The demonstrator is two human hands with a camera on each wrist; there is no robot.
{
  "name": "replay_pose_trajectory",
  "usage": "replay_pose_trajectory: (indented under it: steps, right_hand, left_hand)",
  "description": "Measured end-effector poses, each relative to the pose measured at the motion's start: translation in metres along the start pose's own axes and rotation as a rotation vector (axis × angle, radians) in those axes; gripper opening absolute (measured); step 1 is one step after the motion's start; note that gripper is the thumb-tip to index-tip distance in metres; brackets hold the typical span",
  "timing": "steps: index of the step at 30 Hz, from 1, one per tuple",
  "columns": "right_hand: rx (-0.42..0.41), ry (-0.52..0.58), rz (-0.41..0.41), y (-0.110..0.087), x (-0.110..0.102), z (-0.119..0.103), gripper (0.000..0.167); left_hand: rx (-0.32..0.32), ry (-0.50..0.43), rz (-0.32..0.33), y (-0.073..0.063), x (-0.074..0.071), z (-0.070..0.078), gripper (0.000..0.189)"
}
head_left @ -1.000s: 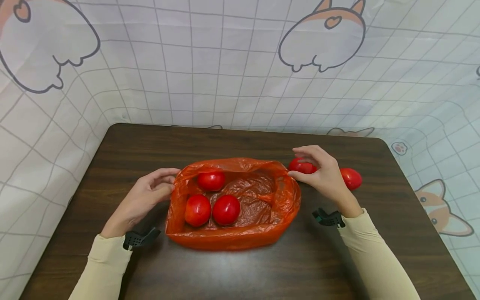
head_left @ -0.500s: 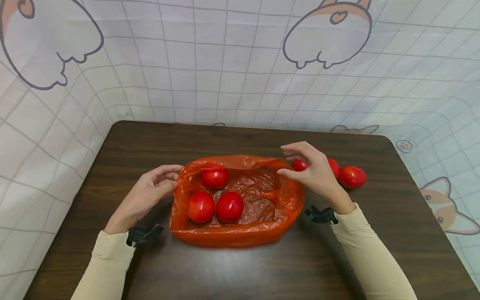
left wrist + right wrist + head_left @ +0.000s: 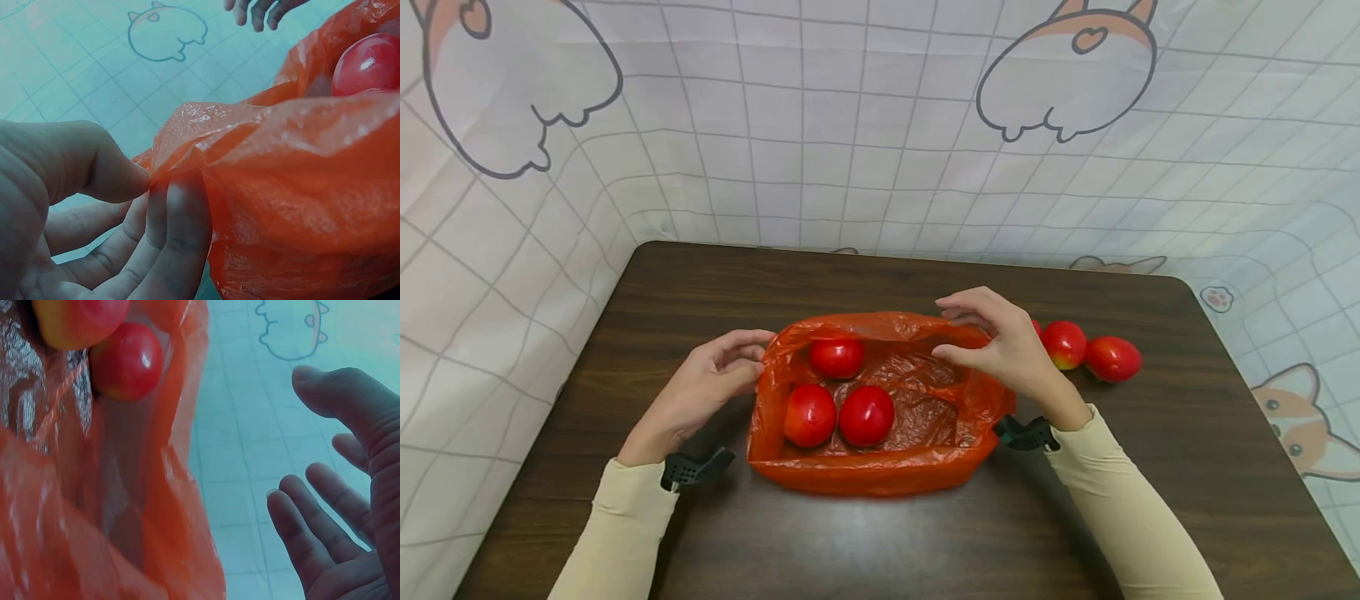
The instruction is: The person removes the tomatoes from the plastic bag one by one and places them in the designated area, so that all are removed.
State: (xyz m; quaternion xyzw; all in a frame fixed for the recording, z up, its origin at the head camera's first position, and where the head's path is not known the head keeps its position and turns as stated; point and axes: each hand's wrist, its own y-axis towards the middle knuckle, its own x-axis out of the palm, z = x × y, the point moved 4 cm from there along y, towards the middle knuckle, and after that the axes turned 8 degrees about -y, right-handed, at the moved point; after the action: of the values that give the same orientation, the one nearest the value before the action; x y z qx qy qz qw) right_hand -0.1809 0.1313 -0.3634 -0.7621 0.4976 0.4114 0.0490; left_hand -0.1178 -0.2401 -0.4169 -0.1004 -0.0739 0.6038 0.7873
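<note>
An orange plastic bag (image 3: 865, 481) stands on the table with its mouth spread wide. Inside lie three shiny red fruits: one at the back (image 3: 837, 358), one at the front left (image 3: 810, 415) and one beside it (image 3: 867, 415). My left hand (image 3: 703, 387) pinches the bag's left rim between thumb and fingers, plain in the left wrist view on the orange film (image 3: 281, 187). Over the bag's right rear rim hovers my right hand (image 3: 1007, 346), thumb and fingers spread; the right wrist view shows this hand (image 3: 350, 519) apart from the film, holding nothing.
On the dark wooden table (image 3: 880, 550), right of the bag, lie a red fruit with a yellowish patch (image 3: 1064, 345) and another red fruit (image 3: 1113, 359). A third (image 3: 1037, 327) is mostly hidden behind the right hand. White grid-patterned cloth (image 3: 880, 125) surrounds the table's back and sides.
My right hand has left the bag's right rim and moved left over the bag, uncovering the fruits on the table. My left hand keeps its pinch. The view has shifted slightly.
</note>
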Motion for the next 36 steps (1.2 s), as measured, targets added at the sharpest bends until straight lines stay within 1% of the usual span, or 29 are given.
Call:
replay_pose_trajectory:
  steps: [5,11,16,22,25,29,36]
  right_hand:
    - [-0.022,0.015,-0.015,0.003,0.008,-0.005,0.057]
    - [-0.025,0.048,-0.050,0.006,0.020,-0.008,0.056]
    - [-0.033,0.039,-0.072,0.007,0.030,-0.010,0.057]
    - [-0.056,0.051,-0.101,0.006,0.042,-0.011,0.057]
    - [-0.071,0.032,-0.115,0.004,0.046,-0.011,0.057]
    - [-0.073,0.012,-0.152,0.002,0.052,-0.010,0.056]
    - [-0.069,0.012,-0.225,0.000,0.062,-0.011,0.056]
  left_hand:
    - [-0.004,-0.002,-0.001,-0.001,0.000,0.000,0.047]
    - [-0.004,0.001,-0.002,-0.001,0.000,0.000,0.046]
    - [-0.004,-0.006,-0.003,-0.001,0.000,-0.001,0.045]
    - [-0.015,0.009,0.000,-0.002,0.001,-0.001,0.047]
    - [-0.016,0.015,-0.001,-0.002,0.001,-0.002,0.047]
    - [-0.011,0.024,-0.004,-0.001,0.001,-0.003,0.047]
    - [-0.007,0.031,-0.010,-0.001,0.001,-0.003,0.048]
